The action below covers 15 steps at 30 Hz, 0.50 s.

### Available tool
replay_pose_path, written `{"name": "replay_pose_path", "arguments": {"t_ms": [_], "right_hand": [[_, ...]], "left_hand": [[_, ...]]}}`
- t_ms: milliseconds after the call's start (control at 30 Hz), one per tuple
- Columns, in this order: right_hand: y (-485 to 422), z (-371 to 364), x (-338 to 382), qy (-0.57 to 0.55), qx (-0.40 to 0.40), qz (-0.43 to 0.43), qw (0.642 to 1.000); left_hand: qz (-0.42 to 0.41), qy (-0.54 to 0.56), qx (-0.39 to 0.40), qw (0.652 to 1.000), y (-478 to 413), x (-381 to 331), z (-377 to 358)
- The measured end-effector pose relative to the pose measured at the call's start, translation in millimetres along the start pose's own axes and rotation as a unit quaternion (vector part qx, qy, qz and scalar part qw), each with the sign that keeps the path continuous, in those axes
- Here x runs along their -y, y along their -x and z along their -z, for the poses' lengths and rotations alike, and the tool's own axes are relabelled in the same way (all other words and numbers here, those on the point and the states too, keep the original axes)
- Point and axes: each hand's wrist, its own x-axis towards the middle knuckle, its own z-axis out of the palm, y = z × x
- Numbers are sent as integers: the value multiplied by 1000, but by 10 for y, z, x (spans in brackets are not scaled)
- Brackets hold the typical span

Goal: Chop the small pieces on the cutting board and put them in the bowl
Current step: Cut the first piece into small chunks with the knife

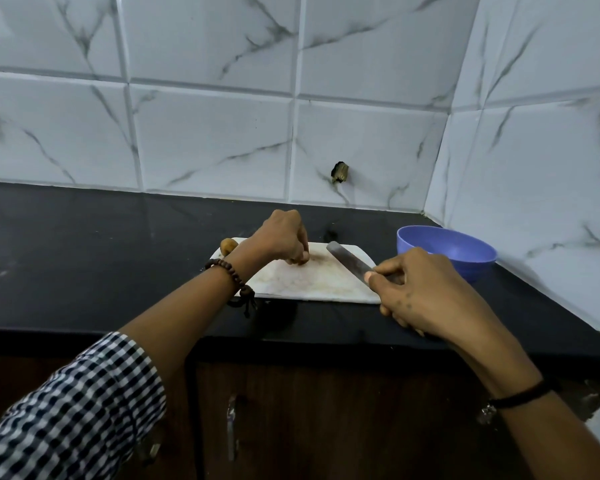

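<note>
Home kitchen: tiled wall (208, 133), black counter (84, 254), cabinet (291, 427).

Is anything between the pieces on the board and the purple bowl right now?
Yes. The knife, gripped by the right hand, lies across the cutting board on its right side, directly between the pieces under the left hand and the bowl. Nothing else visible blocks that path.
</note>
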Motion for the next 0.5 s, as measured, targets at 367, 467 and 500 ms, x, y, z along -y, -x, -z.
{"name": "replay_pose_path", "arguments": {"t_ms": [367, 467, 500], "right_hand": [[-146, -204, -48, -18, -30, 3, 999], [-157, -239, 9, -8, -25, 11, 1000], [-161, -254, 24, -6, -26, 11, 1000]], "left_hand": [[-20, 88, -128, 988, 103, 277, -325], [-18, 76, -118, 990, 119, 333, -310], [-18, 76, -116, 990, 129, 346, -304]]}}
